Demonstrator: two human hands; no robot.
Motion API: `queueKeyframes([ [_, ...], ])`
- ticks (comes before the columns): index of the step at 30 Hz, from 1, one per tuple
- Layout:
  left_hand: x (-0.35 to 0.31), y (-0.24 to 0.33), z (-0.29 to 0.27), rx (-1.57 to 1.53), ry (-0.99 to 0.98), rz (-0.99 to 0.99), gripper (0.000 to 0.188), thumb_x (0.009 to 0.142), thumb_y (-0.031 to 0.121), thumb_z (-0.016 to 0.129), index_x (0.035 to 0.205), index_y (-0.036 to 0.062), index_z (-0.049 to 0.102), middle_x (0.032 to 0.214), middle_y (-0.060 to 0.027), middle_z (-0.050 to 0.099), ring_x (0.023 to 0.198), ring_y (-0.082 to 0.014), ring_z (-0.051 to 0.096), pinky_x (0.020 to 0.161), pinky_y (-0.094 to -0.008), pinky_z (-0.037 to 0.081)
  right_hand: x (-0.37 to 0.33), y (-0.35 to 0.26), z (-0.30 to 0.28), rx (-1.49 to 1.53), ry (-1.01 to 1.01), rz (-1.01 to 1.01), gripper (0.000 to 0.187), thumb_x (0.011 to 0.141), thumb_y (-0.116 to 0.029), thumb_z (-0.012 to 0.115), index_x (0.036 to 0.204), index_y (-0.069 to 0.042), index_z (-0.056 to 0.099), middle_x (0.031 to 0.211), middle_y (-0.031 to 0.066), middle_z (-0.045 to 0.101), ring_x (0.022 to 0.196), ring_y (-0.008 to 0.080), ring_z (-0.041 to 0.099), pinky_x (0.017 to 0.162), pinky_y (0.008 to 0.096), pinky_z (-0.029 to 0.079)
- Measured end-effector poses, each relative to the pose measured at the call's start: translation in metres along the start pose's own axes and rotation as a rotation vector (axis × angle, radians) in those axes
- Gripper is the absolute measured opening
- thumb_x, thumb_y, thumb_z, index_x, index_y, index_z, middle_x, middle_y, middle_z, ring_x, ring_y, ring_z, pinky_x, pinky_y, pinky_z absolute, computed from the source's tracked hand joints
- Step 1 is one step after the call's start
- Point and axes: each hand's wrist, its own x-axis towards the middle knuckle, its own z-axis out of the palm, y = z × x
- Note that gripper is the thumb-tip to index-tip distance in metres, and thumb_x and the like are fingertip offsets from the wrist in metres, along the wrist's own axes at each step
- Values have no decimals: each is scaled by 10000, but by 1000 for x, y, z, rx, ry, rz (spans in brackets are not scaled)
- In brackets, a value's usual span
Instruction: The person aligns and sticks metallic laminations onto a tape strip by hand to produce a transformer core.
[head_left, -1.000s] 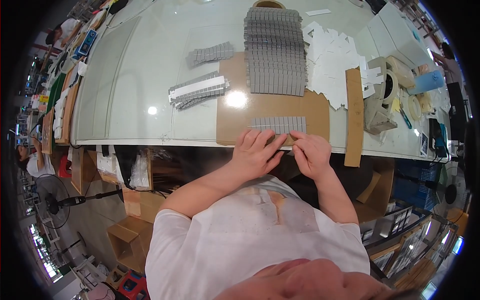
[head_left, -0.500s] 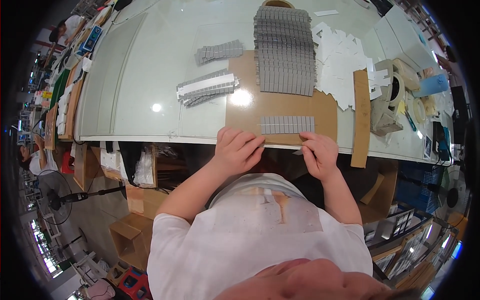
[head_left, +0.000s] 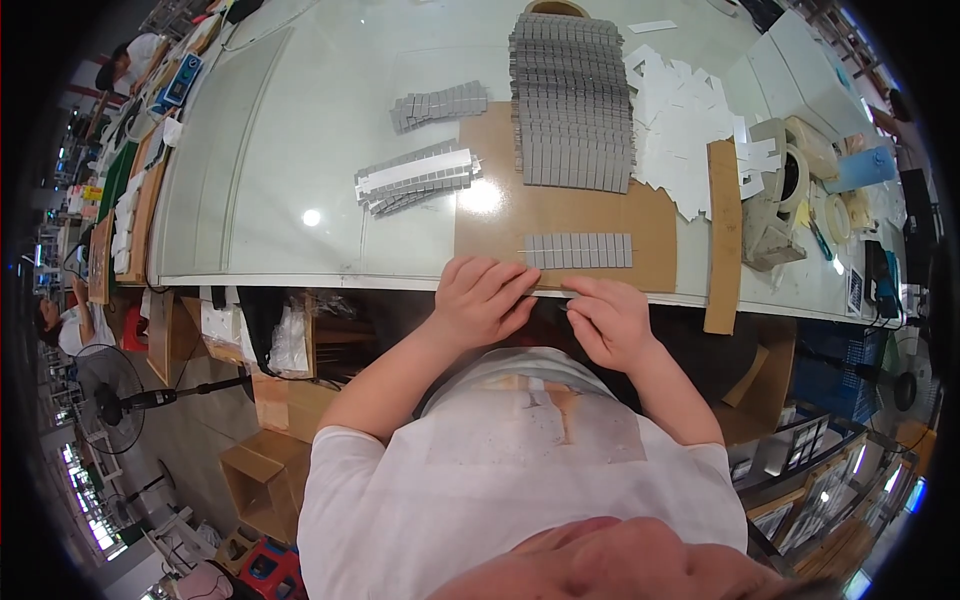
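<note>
A grey slotted strip (head_left: 580, 251), divided into narrow upright segments, lies on a brown cardboard sheet (head_left: 490, 225) close to the table's front edge. At the strip's lower left corner is my left hand (head_left: 487, 298), its fingers curled and thumb pressed in; what they grip, if anything, is hidden. My right hand (head_left: 610, 320) rests just below the strip, with forefinger and thumb pinched on something small and dark that I cannot make out. Beyond the strip stands a long overlapping row of similar grey strips (head_left: 572, 110).
Two smaller piles of grey strips (head_left: 440, 105) lie to the left, the nearer topped by a white strip (head_left: 415, 172). White cut sheets (head_left: 680, 130), an upright cardboard strip (head_left: 722, 240), a tape dispenser (head_left: 775, 225) and a blue bottle (head_left: 862, 170) occupy the right side.
My right hand has moved left along the table edge, away from the strip's right end and closer to my left hand. The left hand stays nearly in place.
</note>
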Motion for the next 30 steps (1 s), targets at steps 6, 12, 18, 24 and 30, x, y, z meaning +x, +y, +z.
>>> queueKeyframes([
  [6,-1,0,1,20,-16,-5,412,812,305,776,1204,183,733,1170,32,644,995,-173,592,898,-371,440,10,-7,9,-87,-40,2,133,823,-69,735,931,-41,662,1192,164,728,788,300,711,649,379,548],
  [12,1,1,1,30,-26,-15,426,810,312,775,1216,194,730,1176,29,632,1003,-178,578,902,-376,435,11,-6,11,-130,-68,6,124,830,-85,731,929,-50,664,1226,167,720,796,291,717,668,376,562],
  [18,1,1,3,34,-16,-14,417,809,313,772,1208,198,732,1171,31,628,988,-180,576,901,-374,433,9,-4,11,-134,-84,12,121,838,-112,731,932,-70,668,1255,124,706,814,267,712,685,367,562],
  [24,2,0,1,34,-20,-6,403,807,309,770,1194,202,735,1154,32,629,976,-181,573,898,-372,433,13,-7,9,-112,-64,18,101,834,-86,730,906,-55,666,1219,159,729,799,274,722,662,358,563],
  [30,2,0,2,50,-10,0,398,778,307,787,1164,211,762,1092,37,637,964,-197,546,898,-373,419,3,-7,1,-15,-3,48,132,839,-77,740,958,-53,690,1077,112,719,814,279,696,681,379,550],
])
